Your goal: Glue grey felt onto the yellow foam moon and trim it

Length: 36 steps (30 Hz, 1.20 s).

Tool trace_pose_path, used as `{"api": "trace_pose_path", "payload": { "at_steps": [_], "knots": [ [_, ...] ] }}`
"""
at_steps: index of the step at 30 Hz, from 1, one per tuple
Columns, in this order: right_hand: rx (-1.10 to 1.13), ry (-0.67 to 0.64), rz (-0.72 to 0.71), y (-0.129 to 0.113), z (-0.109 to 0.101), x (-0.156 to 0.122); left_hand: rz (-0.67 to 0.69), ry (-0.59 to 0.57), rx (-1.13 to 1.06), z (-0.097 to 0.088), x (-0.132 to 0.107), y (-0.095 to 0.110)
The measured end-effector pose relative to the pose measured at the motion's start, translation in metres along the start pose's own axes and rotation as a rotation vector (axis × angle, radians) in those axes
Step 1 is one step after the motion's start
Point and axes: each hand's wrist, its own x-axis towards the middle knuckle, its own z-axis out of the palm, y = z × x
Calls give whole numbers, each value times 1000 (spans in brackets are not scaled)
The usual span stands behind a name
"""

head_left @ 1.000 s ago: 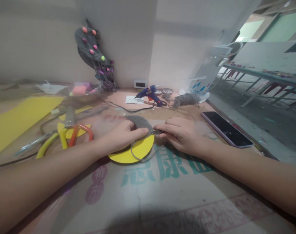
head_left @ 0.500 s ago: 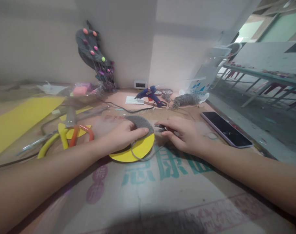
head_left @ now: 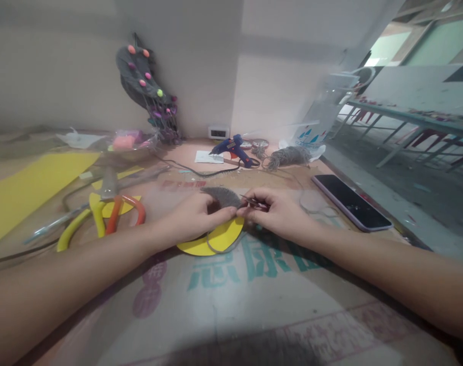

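Observation:
A yellow disc (head_left: 216,239) partly wrapped in grey yarn lies on the printed cardboard sheet (head_left: 254,300) before me. My left hand (head_left: 195,216) grips the disc's grey-wrapped upper part, fingers closed on it and tilting it up. My right hand (head_left: 273,211) pinches a thin dark tool (head_left: 252,202) at the disc's right edge, fingertips almost meeting those of the left hand. A loose grey strand (head_left: 220,248) loops over the yellow face.
Orange and yellow scissors (head_left: 113,211) lie left, yellow sheets (head_left: 29,185) further left. A blue glue gun (head_left: 233,148), its cord and a tangle of grey yarn (head_left: 288,155) sit behind. A phone (head_left: 349,201) lies right near the table edge. A grey beaded ornament (head_left: 145,86) leans on the wall.
My right hand moved left to the disc's edge and now pinches the thin tool there. My left hand has lifted the wrapped side of the disc slightly.

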Motion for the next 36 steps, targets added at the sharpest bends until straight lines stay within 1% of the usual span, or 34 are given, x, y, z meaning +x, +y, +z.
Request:
{"api": "trace_pose_path", "payload": {
  "at_steps": [4, 6, 7, 9, 12, 14, 16, 17, 21, 24, 27, 30, 36],
  "knots": [
    [14, -13, -27, 4, -1, -1, 6, -27, -44, 1, 0, -3],
    [5, 6, -64, 6, -3, -2, -9, -29, -67, 1, 1, -5],
    [-4, 34, -84, 7, -5, -1, -20, -23, -73, 1, 1, -6],
    [-22, 135, -109, 8, -8, 1, -33, -7, -80, 0, 2, -7],
    [-43, 293, -98, 11, -13, 5, -30, 19, -125, -1, 2, -7],
    [-60, 324, -79, 13, -15, 7, -23, 33, -170, -1, 2, -6],
    [-91, 303, -91, 16, -15, 8, -22, 47, -199, -1, 2, -5],
    [-111, 282, -119, 17, -15, 7, -26, 52, -209, -1, 2, -5],
    [-223, 221, -311, 18, -14, 1, -38, 38, -265, -1, 2, -3],
    [-321, 193, -411, 16, -14, -4, -20, 0, -317, -2, 3, -3],
    [-420, 143, -503, 14, -16, -6, -19, -18, -322, -3, 3, -4],
    [-491, 108, -541, 15, -18, -5, -30, -14, -313, -4, 3, -6],
    [-557, 93, -554, 17, -21, -5, -31, -5, -299, -6, 2, -4]
  ]
}}
